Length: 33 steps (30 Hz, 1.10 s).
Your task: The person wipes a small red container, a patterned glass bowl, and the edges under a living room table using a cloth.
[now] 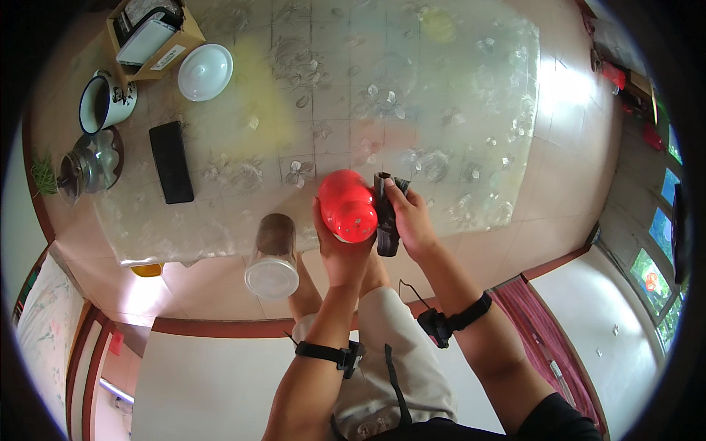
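A glossy red rounded container (346, 204) with small pale marks on its near end rests in my left hand (342, 251), which grips it from below and the left. Pinched between the thumb and fingers of my right hand (412, 218) is a dark folded cloth (387, 220). The cloth hangs close against the container's right side; whether it presses on it I cannot tell. Left of my left hand stands a clear jar (274, 256) with a whitish lid and brown contents, near the table's front edge.
A clear patterned cover (331, 127) lies over the table. At left are a black phone (171, 162), a white lid (206, 72), an enamel mug (107, 102), a glass teapot (91, 165) and a cardboard box (190, 41) holding several items. Straps circle both my forearms.
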### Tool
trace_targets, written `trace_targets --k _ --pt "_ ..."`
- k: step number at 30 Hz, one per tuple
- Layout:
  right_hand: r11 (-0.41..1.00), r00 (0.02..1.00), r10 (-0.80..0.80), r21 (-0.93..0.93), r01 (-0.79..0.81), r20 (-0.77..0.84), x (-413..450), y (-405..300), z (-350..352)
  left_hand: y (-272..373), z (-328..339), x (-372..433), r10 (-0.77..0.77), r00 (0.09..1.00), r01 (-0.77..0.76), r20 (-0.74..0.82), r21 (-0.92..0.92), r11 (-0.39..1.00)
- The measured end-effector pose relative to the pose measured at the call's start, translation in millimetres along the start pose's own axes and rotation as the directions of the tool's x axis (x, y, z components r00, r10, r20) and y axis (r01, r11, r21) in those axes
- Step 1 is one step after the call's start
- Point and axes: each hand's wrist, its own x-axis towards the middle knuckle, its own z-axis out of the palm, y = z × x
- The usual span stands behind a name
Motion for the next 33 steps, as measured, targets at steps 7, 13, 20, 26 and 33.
trace_targets --k 7,13,20,26,33 --pt "0.999 0.997 -0.033 0.038 0.036 -0.075 -4.1 9.0 -9.7 -26.7 10.4 -6.8 0.210 0.970 -0.193 -0.122 0.141 0.971" --pt "0.988 0.945 -0.124 0.046 0.144 -0.303 -21.8 8.1 -27.0 -41.3 -16.6 -44.3 0.378 0.923 -0.358 -0.071 0.200 0.912" --pt "0.944 0.889 -0.329 -0.097 0.314 -0.319 -64.3 -10.8 -22.3 -33.0 -91.5 -91.8 0.560 0.829 -0.549 0.010 0.209 0.809" --pt "0.865 0.849 -0.495 -0.201 0.460 -0.186 -111.8 -19.9 23.4 -41.8 -148.3 -63.5 0.673 0.686 -0.585 -0.277 0.340 0.737" --pt "0.532 0.757 -0.619 -0.598 0.599 0.208 -137.8 15.9 106.9 -74.2 -149.3 -21.6 0.141 0.890 -0.282 -0.433 -0.280 0.918"
